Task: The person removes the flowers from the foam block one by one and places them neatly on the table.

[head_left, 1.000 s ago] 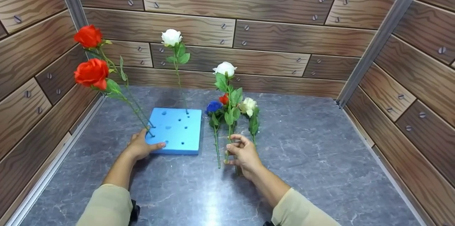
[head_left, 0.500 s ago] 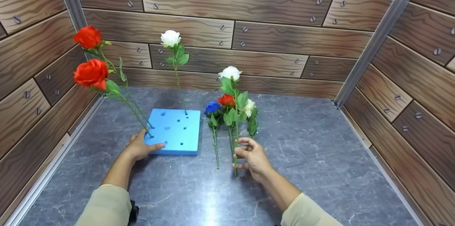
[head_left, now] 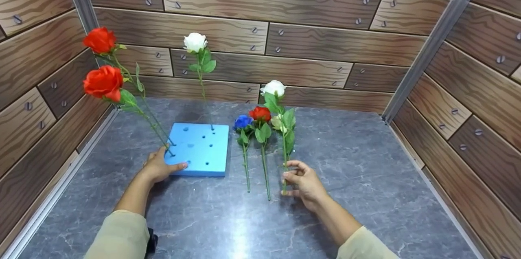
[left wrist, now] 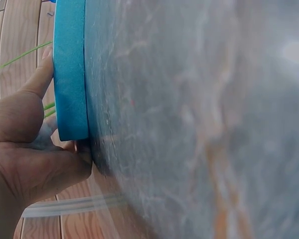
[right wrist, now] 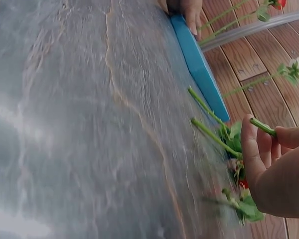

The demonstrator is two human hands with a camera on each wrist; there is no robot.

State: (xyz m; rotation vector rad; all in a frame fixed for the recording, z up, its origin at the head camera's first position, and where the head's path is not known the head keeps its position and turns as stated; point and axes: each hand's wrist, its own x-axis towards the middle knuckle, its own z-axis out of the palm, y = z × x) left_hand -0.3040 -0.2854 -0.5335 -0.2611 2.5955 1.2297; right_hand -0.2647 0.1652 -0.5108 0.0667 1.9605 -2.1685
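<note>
- Centre right, I have the right hand (head_left: 303, 181) pinching the lower stem of a white rose (head_left: 288, 119), bloom up.
- Left of centre, my left hand (head_left: 160, 167) grips the near-left corner of a blue block (head_left: 197, 157), thumb on top; the block lies flat on the grey table (head_left: 346, 161).
- Two red roses, one upper (head_left: 99, 40) and one lower (head_left: 103, 83), rise from the block's left edge and lean toward the upper left, their stems just beside that hand.
- Another white rose (head_left: 195, 42) stands at the block's far edge.
- Between block and held stem, a blue rose (head_left: 243, 122) and a short red rose (head_left: 260, 114) lie in the way.
- I see a cream rose (head_left: 279, 123) partly hidden behind the held one.
- Wood-patterned walls (head_left: 325, 43) close off the back and sides.
</note>
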